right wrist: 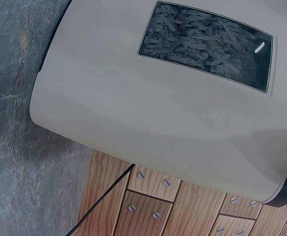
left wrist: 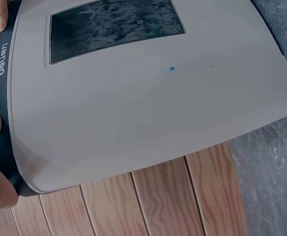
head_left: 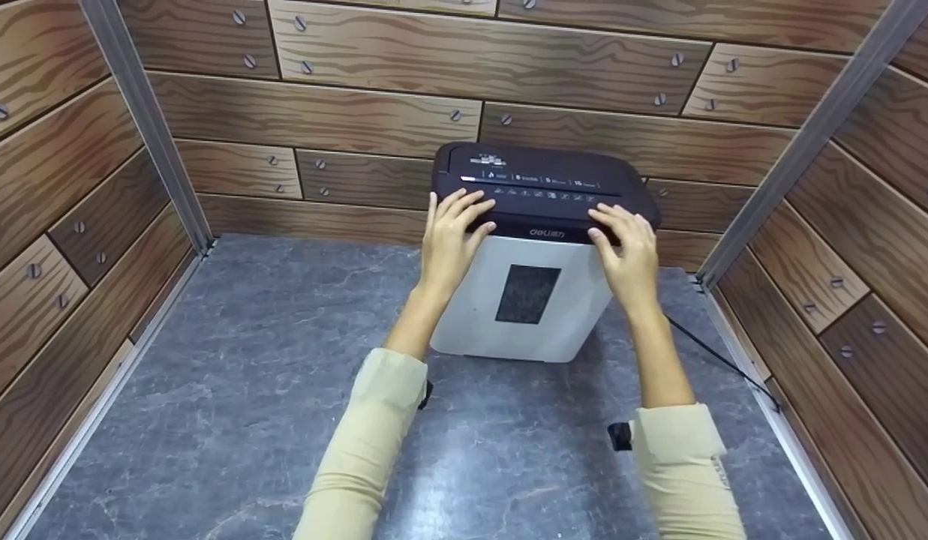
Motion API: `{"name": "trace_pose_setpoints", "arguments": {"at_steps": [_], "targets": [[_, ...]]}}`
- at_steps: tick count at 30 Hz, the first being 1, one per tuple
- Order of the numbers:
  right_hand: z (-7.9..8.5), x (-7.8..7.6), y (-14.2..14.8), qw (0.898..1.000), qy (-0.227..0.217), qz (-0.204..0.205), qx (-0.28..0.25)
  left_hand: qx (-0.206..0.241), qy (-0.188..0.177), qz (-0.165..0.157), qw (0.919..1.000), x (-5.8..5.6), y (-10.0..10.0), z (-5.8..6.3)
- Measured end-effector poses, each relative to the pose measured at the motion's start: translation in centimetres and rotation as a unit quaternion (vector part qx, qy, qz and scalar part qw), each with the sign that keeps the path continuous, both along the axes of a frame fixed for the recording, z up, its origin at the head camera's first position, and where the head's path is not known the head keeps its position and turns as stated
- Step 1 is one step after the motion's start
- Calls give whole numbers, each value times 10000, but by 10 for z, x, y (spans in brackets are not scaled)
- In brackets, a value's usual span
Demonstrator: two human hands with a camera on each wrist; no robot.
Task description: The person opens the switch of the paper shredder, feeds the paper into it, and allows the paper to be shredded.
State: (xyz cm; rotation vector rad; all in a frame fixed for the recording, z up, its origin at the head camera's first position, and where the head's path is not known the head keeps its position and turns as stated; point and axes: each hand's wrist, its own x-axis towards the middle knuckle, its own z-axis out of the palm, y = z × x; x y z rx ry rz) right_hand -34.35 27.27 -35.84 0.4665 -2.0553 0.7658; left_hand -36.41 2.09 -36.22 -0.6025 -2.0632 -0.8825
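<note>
A paper shredder (head_left: 464,326) with a white bin and a black top stands at the back of the grey surface. My left hand (head_left: 452,244) grips the front left of its black top (head_left: 546,206), fingers over the upper face and thumb at the front edge. On the front right, my right hand (head_left: 630,255) holds the same edge in a like way. Shredded paper (right wrist: 207,42) shows through the dark window (head_left: 530,294) in the bin. The left wrist view catches a small blue mark (left wrist: 172,69) on the white front.
A black cord (head_left: 722,356) runs from behind the shredder toward the right wall. Wood-patterned panels (head_left: 373,52) enclose the back and both sides, with grey metal posts (head_left: 152,127) at the corners. Grey marbled flooring (head_left: 268,352) spreads in front and to the left.
</note>
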Motion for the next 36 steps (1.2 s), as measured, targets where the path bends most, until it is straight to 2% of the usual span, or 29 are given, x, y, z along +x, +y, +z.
{"name": "trace_pose_setpoints", "arguments": {"at_steps": [15, 21, 25, 28, 32, 36], "targets": [[1, -6, -7, 9997, 208, 96, 43, 104, -133, -55, 9998, 0, -7, 4], [0, -8, -8, 9999, 88, 115, 10, 88, -138, 7, 9999, -2, -9, 3], [1, -10, -6, 10000, 64, 69, 27, -69, -151, 66, 9998, -4, -8, 4], [1, -8, -3, 10000, 37, 9, 91, -399, -247, 70, 9989, -5, -8, 3], [4, -5, 1, 9995, -176, 106, 224, -767, -396, -104, 9962, -4, -15, 3], [17, -3, 11, 9975, -506, 475, 153, -623, -591, -550, 9948, -4, -30, 9]]}}
